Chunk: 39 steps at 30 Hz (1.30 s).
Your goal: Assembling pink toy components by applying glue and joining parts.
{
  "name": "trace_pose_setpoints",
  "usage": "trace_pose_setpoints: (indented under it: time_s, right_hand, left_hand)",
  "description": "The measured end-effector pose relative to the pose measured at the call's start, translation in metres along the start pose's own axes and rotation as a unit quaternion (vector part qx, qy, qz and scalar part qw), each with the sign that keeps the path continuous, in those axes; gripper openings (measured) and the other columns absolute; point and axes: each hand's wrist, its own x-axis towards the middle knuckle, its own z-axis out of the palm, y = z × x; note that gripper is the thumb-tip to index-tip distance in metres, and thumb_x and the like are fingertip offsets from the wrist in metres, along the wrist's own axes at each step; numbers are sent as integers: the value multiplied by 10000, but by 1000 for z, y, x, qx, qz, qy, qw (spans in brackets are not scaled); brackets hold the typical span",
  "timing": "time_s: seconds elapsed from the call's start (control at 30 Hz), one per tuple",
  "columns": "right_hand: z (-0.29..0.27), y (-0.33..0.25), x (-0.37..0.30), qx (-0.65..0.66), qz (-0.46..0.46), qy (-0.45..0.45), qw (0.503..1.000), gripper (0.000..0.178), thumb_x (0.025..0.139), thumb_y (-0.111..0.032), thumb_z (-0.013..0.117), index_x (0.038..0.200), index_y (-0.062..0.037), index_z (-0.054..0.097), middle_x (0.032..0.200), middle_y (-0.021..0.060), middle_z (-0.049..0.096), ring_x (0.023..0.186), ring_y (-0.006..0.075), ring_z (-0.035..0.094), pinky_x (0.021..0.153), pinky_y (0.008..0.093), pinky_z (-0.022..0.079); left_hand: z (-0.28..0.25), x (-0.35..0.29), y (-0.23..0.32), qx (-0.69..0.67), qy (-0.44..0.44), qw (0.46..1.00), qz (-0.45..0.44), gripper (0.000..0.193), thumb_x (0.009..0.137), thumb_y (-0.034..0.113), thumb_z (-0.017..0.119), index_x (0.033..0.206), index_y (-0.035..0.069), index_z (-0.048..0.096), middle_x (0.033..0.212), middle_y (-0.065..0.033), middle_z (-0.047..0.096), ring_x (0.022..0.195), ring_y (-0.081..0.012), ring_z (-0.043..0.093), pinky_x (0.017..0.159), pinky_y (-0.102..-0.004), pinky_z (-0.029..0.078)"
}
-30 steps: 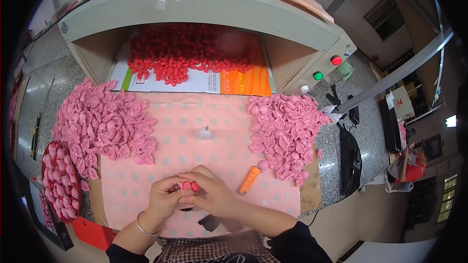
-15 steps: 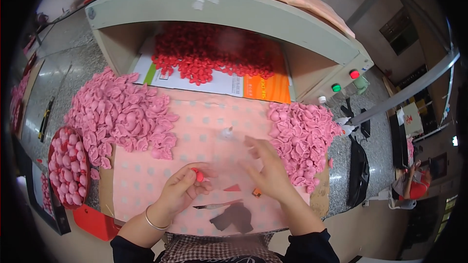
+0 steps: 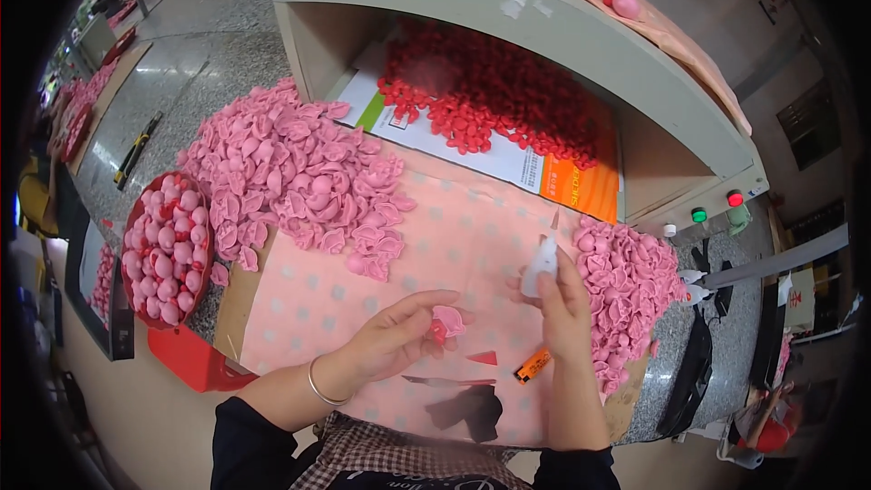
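My left hand (image 3: 392, 340), a metal bangle (image 3: 322, 386) at its wrist, pinches a small pink and red moulded piece (image 3: 446, 321) between thumb and fingers above the cloth. In my right hand (image 3: 568, 310) is a small white squeeze bottle (image 3: 543, 265), held with its thin pointed nozzle upward. The bottle and the moulded piece are apart. Below my hands, on the pink dotted cloth (image 3: 363, 308), lie a small red triangular scrap (image 3: 483, 358), a thin dark blade-like tool (image 3: 446, 381), a dark grey scrap (image 3: 467, 411) and an orange cylindrical object (image 3: 533, 365).
Loose pink petal-like pieces form a left heap (image 3: 290, 181) and a right heap (image 3: 626, 295). Many red pieces (image 3: 463, 127) lie inside the grey open-fronted box (image 3: 454, 0) ahead. A red basket (image 3: 207, 277) of pink and red balls stands at left. A cutter knife (image 3: 138, 150) lies beyond it.
My right hand has picked the white bottle up off the cloth. The piece in my left hand, which showed mainly red, now shows pink too. The whole view has turned and shifted.
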Motion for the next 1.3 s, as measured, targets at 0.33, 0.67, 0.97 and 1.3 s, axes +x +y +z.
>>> trace_pose_setpoints:
  time_s: [0.33,0.67,0.97,1.3]
  right_hand:
    - [22,-30,-69,106,-53,19,993,250,722,-11,600,941,7,481,901,70,469,666,101,507,588,222,447]
    - [43,-10,-89,-195,-262,27,945,255,811,-196,524,931,8,429,855,105,390,516,116,491,430,200,404]
    - [51,-29,-82,-250,-298,44,920,268,791,-237,541,931,-25,455,829,100,388,675,174,427,563,268,367]
    - [51,-20,-81,-251,-293,32,922,271,783,-227,544,932,-18,458,832,109,398,647,171,421,550,278,355]
  left_hand:
    - [-7,-23,-4,2,26,1000,-7,419,905,291,400,1241,42,380,1162,-159,478,925,-198,538,776,-301,451]
    - [-8,-31,-10,-9,26,1000,-3,426,902,288,410,1242,33,382,1112,-115,515,977,-224,524,793,-312,429]
    - [2,-25,4,-10,12,1000,-6,422,903,280,406,1239,25,385,1123,-112,512,989,-225,523,806,-320,421]
    - [-7,-23,-3,-5,9,1000,-13,410,902,278,411,1230,33,402,1126,-115,510,1023,-204,495,816,-326,419]
